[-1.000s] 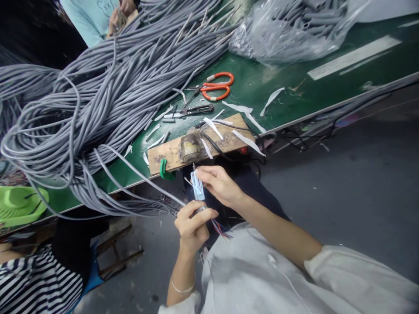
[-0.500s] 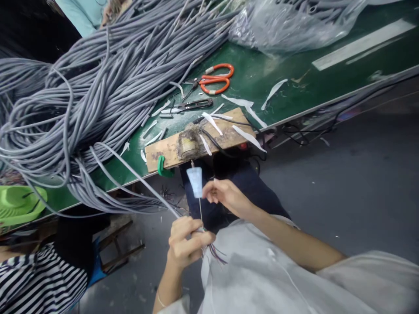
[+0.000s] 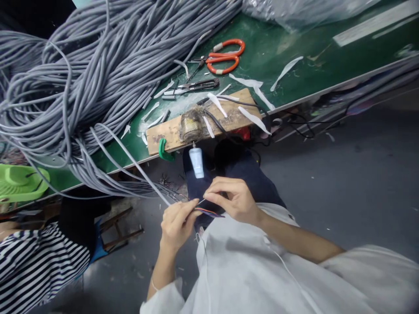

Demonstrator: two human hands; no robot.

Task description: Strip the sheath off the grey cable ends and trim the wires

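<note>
The left hand is closed around the end of a grey cable, which comes in over its knuckles from the far left. Coloured wires stick out past its fingertips, under the right hand. The right thumb and forefinger are pinched together on a thin pale strand bridging the short gap between the hands.

Straight ahead of the fingertips, and apart from them, a pale blue tapered piece hangs out past the table edge on a thin shaft from a grimy round housing. That housing sits on a wooden board, with a green clamp at the board's near edge, ahead and left of the fingers. Farther beyond lie small cutters and orange-handled scissors, both well inside the edge of the green table.

Open floor spreads to the right of the right hand; on the left, loose cable runs crowd the space ahead of the left knuckles.
</note>
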